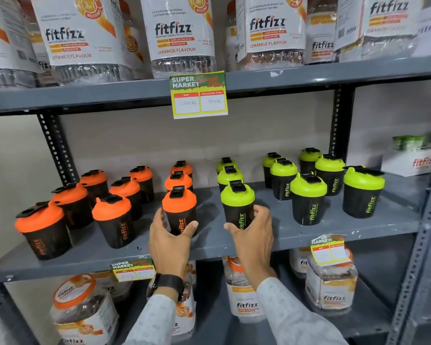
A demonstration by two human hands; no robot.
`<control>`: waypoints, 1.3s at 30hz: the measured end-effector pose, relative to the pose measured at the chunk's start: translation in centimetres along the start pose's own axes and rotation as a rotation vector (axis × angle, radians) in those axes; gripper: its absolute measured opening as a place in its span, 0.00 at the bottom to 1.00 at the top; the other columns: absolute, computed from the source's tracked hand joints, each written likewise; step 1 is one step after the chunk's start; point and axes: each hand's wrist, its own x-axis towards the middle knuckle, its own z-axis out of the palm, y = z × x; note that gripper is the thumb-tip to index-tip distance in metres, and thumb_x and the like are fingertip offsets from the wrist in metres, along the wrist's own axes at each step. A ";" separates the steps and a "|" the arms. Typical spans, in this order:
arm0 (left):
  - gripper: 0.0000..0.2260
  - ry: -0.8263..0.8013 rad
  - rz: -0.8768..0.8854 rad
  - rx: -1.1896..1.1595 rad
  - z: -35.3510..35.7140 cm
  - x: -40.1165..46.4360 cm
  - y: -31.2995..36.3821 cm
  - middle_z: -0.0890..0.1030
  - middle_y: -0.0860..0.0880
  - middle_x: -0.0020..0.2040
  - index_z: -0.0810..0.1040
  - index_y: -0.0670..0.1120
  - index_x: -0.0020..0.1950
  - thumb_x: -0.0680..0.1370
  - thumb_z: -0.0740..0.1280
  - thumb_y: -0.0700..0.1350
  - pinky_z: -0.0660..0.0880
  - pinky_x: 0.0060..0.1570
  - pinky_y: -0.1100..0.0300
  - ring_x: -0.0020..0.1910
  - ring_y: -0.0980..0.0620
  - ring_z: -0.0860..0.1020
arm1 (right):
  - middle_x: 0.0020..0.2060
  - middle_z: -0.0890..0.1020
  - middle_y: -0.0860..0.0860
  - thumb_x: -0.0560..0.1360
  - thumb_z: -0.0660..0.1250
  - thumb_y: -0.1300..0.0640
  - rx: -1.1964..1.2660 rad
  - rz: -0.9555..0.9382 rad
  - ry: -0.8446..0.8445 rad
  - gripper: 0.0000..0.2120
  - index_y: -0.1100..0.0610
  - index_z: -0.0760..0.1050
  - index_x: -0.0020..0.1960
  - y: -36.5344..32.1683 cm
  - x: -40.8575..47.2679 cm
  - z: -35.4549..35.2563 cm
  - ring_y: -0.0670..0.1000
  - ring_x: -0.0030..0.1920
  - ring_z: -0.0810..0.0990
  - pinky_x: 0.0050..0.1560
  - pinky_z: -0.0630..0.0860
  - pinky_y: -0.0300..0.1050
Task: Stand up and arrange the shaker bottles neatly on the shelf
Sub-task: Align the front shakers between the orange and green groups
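Black shaker bottles stand upright on the middle grey shelf [209, 241], several with orange lids on the left and several with green lids on the right. My left hand [168, 241] wraps around the front orange-lidded shaker [180, 207] near the shelf's centre. My right hand [255, 232] grips the front green-lidded shaker [238, 202] beside it. Both bottles rest on the shelf, in line with two same-coloured bottles behind each. At the far left stands another orange shaker [41, 230], and at the far right a green one [362, 191].
Large fitfizz jars [177, 33] fill the shelf above, with a price tag [199, 94] hanging from its edge. More jars [330, 282] sit on the shelf below. Perforated steel uprights [421, 245] frame the rack. A white box [408, 161] lies at the right.
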 end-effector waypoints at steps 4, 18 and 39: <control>0.41 0.178 -0.074 -0.016 1.0 -1.4 1.5 0.74 0.46 0.69 0.67 0.49 0.75 0.67 0.81 0.53 0.73 0.64 0.44 0.67 0.44 0.74 | 0.64 0.76 0.54 0.62 0.86 0.53 0.031 -0.003 -0.015 0.43 0.55 0.68 0.71 0.1 -0.3 -0.7 0.57 0.64 0.77 0.61 0.74 0.52; 0.30 0.213 -0.088 0.041 2.4 -1.6 1.2 0.81 0.46 0.61 0.75 0.48 0.68 0.68 0.80 0.47 0.74 0.59 0.47 0.61 0.42 0.78 | 0.63 0.80 0.54 0.66 0.83 0.56 0.007 0.026 -0.024 0.35 0.56 0.71 0.69 -0.1 -0.1 -0.5 0.58 0.62 0.80 0.62 0.75 0.55; 0.30 0.195 -0.061 0.070 1.7 -1.7 0.9 0.82 0.47 0.62 0.75 0.49 0.69 0.69 0.80 0.49 0.73 0.59 0.49 0.62 0.44 0.79 | 0.62 0.80 0.55 0.68 0.82 0.55 -0.055 0.025 -0.060 0.34 0.55 0.70 0.68 -0.4 0.6 -0.2 0.61 0.61 0.80 0.59 0.76 0.55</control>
